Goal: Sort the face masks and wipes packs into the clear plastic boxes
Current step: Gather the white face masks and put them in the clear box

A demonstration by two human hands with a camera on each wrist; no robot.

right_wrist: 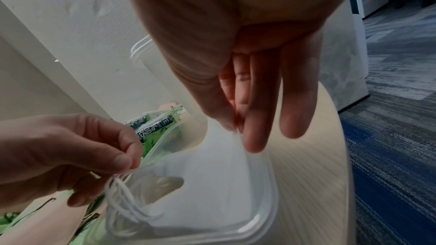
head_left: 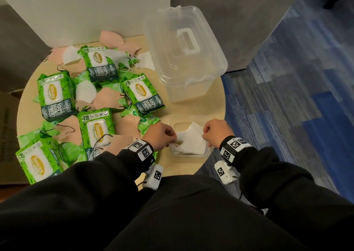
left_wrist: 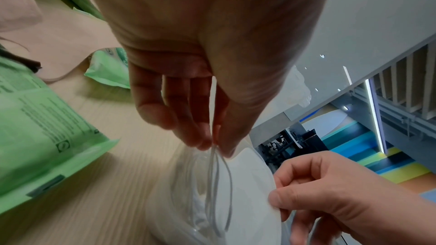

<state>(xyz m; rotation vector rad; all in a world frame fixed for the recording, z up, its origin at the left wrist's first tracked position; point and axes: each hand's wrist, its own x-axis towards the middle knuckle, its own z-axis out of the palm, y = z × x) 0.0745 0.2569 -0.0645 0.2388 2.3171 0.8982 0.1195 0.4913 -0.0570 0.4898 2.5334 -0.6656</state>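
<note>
A white face mask [head_left: 192,140] hangs partly inside a small clear plastic box [head_left: 207,153] at the table's near right. My left hand [head_left: 162,135] pinches the mask's white ear loops [left_wrist: 216,174] at its left end. My right hand [head_left: 215,133] pinches the mask's right edge [right_wrist: 226,142] between thumb and fingers. A larger clear box [head_left: 191,89] stands behind, its lid [head_left: 183,45] lying on top. Several green wipes packs [head_left: 52,95] and pink and white masks [head_left: 107,99] lie scattered across the table's left half.
The round wooden table [head_left: 216,105] ends close to the right of the small box, with blue-grey carpet [head_left: 297,97] beyond. A white panel [head_left: 86,11] stands behind the table. A cardboard box [head_left: 7,135] sits at the far left.
</note>
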